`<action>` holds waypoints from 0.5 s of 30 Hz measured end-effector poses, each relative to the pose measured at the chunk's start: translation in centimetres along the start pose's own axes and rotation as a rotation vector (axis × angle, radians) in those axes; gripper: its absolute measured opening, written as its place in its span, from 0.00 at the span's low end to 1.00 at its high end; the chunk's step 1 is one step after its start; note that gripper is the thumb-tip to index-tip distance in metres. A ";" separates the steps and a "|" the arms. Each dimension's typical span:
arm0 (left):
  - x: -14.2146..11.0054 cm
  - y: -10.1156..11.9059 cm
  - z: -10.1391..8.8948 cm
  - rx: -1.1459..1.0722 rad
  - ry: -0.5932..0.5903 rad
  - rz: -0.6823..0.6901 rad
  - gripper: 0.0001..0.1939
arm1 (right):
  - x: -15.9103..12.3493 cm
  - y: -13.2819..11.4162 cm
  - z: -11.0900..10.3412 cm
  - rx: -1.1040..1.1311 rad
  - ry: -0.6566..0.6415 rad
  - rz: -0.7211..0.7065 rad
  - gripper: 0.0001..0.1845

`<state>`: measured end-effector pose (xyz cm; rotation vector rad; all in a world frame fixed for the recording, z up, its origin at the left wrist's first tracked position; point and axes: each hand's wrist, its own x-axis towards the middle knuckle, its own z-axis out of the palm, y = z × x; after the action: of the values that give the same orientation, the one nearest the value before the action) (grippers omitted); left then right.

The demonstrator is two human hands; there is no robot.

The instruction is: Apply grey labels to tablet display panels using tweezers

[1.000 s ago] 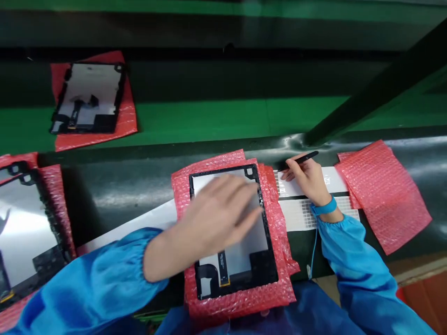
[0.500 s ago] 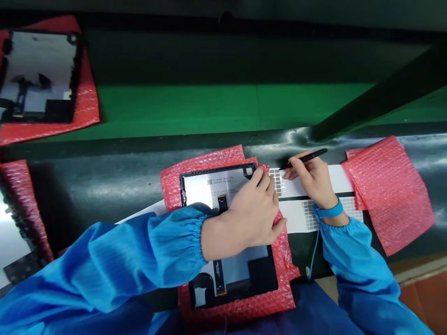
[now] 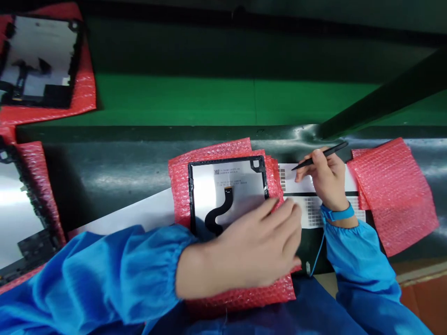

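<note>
Matt tool [image 3: 337, 148], glossy bumpy plas. wrap [image 3: 398, 200]

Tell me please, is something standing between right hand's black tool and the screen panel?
Nothing tall is visible; only the flat white sheet and the red bubble wrap's edge lie between tool and panel. The left hand, though, hides its lower right part.

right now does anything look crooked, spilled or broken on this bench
Mildly askew: the pink bubble-wrap sheets at far right are fanned unevenly, their edges not lined up. No spill or damage shows, though the left hand hides part of the middle panel.
</note>
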<state>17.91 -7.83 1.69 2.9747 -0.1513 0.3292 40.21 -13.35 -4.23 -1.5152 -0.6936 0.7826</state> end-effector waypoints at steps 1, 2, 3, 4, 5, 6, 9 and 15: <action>-0.8 0.8 -0.6 -0.041 0.001 0.004 0.26 | -0.5 -0.3 0.1 0.021 -0.019 0.008 0.25; -1.6 1.6 -1.0 -0.071 -0.016 -0.025 0.25 | -1.0 -0.6 0.3 0.037 -0.046 0.023 0.24; -2.3 2.1 -1.4 -0.088 -0.047 -0.080 0.25 | -1.6 -1.0 0.6 0.051 -0.078 0.043 0.22; -2.9 2.5 -1.6 -0.092 -0.084 -0.149 0.24 | -2.2 -1.3 1.0 0.062 -0.113 0.064 0.21; -3.4 2.7 -1.7 -0.086 -0.115 -0.218 0.23 | -2.9 -1.6 1.3 0.067 -0.145 0.084 0.20; -3.7 2.7 -1.7 -0.074 -0.134 -0.276 0.23 | -3.4 -2.0 1.7 0.068 -0.170 0.098 0.19; -4.1 2.3 -1.4 -0.029 -0.105 -0.336 0.22 | -4.7 -2.6 2.8 0.037 -0.206 0.114 0.18; -4.1 2.3 -0.8 -0.049 -0.061 -0.361 0.21 | -5.6 -2.3 3.5 0.054 -0.217 0.131 0.19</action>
<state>13.51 -9.59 1.83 2.8856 0.3619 0.1857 34.14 -15.56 -1.61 -1.4509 -0.7317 1.0686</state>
